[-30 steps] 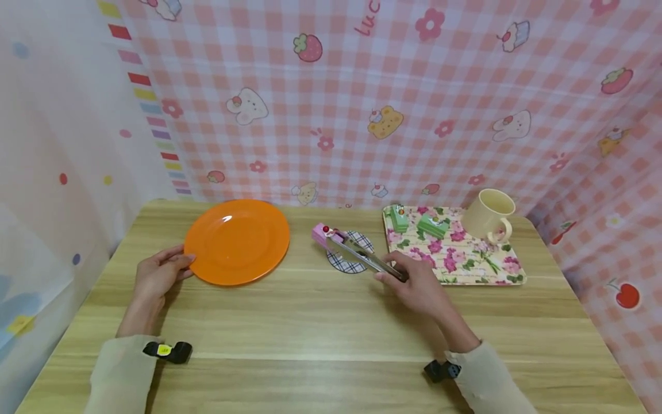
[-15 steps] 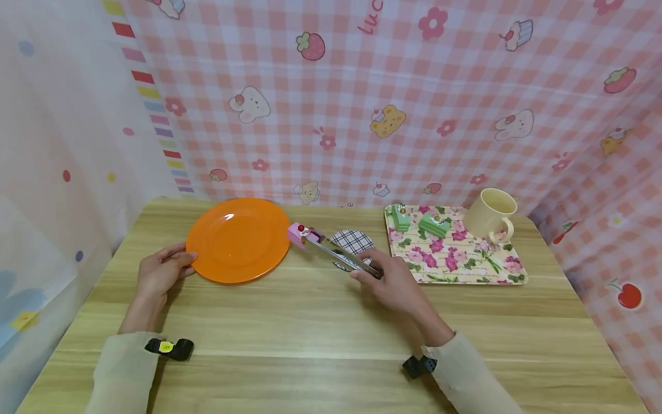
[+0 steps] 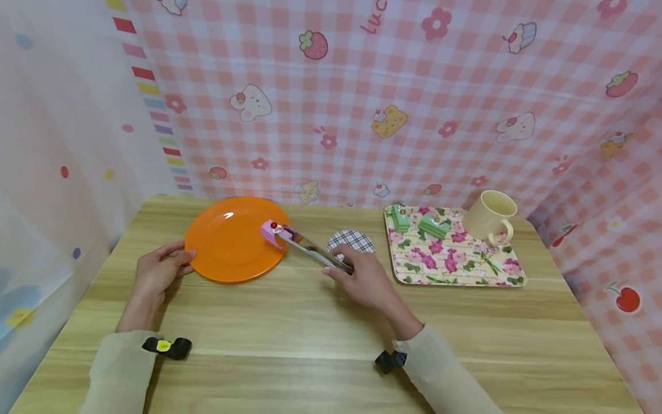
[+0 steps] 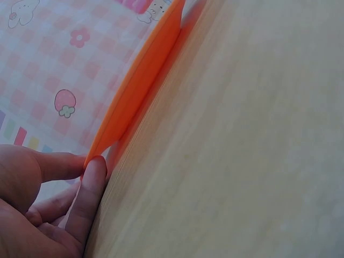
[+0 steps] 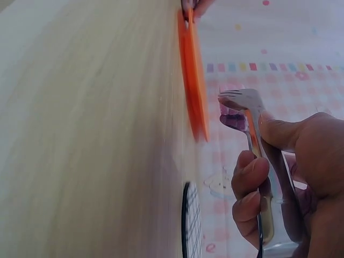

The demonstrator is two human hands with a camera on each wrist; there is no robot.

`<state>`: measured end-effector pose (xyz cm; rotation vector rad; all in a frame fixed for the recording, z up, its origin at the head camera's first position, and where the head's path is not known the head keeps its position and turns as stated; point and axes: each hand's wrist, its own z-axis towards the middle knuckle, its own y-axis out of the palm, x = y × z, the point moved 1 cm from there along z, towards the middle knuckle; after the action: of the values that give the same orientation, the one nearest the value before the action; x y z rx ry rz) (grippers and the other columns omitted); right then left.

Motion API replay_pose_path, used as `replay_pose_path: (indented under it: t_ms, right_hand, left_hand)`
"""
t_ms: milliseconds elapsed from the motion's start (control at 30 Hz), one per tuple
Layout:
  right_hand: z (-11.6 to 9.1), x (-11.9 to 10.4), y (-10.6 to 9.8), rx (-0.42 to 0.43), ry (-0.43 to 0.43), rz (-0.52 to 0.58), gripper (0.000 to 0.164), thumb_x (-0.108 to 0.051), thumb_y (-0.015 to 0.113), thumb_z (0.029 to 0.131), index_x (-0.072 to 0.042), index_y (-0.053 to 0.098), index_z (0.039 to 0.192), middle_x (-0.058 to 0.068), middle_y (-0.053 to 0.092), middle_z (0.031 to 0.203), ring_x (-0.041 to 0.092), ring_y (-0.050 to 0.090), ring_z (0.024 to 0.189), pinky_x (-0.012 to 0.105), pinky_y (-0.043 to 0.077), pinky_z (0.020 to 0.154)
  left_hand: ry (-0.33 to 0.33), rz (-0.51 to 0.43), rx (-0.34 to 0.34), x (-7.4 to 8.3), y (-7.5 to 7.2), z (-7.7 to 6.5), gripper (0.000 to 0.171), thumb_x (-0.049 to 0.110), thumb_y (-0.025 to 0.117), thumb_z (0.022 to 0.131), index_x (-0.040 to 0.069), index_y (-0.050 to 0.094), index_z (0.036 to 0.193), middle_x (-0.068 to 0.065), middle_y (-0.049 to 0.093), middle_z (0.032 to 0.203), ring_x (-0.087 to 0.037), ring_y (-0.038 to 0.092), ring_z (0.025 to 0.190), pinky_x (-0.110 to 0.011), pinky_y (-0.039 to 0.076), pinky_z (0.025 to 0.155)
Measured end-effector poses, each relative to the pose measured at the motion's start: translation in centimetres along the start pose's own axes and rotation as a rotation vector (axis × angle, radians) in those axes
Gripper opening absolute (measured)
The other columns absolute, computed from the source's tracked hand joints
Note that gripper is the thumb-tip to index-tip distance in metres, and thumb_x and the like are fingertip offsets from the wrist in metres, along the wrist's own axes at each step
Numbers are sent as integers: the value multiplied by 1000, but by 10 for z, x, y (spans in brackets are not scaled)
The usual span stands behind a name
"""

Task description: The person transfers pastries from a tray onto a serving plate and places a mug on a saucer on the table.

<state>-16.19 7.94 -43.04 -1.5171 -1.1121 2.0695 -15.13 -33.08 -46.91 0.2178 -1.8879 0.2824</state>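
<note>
My left hand point(image 3: 161, 268) pinches the left rim of a round orange plate point(image 3: 227, 241) on the table; in the left wrist view the thumb and a finger meet at the plate's edge point(image 4: 134, 97). My right hand point(image 3: 362, 279) grips metal serving tongs point(image 3: 310, 250), its fingers wrapped round both arms. Between the tong tips is a small pink cake slice point(image 3: 269, 232) topped with a red berry. It overlaps the plate's right side in the head view. In the right wrist view the fork-shaped tip point(image 5: 242, 99) partly hides the slice, which is held above the plate's level.
A round checked coaster point(image 3: 354, 238) lies behind my right hand. To the right is a floral tray point(image 3: 465, 267) bearing two green cake slices point(image 3: 433, 226) and a cream mug point(image 3: 483, 215). A pink checked cloth point(image 3: 341, 86) hangs behind the wooden table point(image 3: 269, 345).
My right hand has moved left, carrying the pink cake slice in the tongs from over the coaster to over the plate's right side. The left hand stays on the plate's rim.
</note>
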Motion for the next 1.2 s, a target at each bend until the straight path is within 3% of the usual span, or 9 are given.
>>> replay_pose_path:
  t_ms: [467,1000,1200]
  right_hand:
    - [26,-22,25,-26,31,-38,25,-41,72,96,-25,68,115,-4,52,64,13,43,57,23,30,49]
    - [48,-36,40,-65,70,-68,24,-44,69,98,-27,66,115,-3,43,62,14,38,55,26,26,48]
    - [62,-44,47,-71,72,-107,26,-49,66,98,-28,65,115,-3,46,63,13,39,54,24,27,46]
  left_hand:
    - [0,-18,-3,0,0,0,58,7,69,97,-5,46,148,17,71,84,0,72,75,-18,64,73]
    - [-26,-6,-4,0,2,-1,61,9,69,97,-5,43,151,18,70,82,0,71,74,-17,63,70]
    - [-11,-10,-4,0,1,0,59,7,69,97,-5,44,150,18,70,82,0,71,74,-17,63,70]
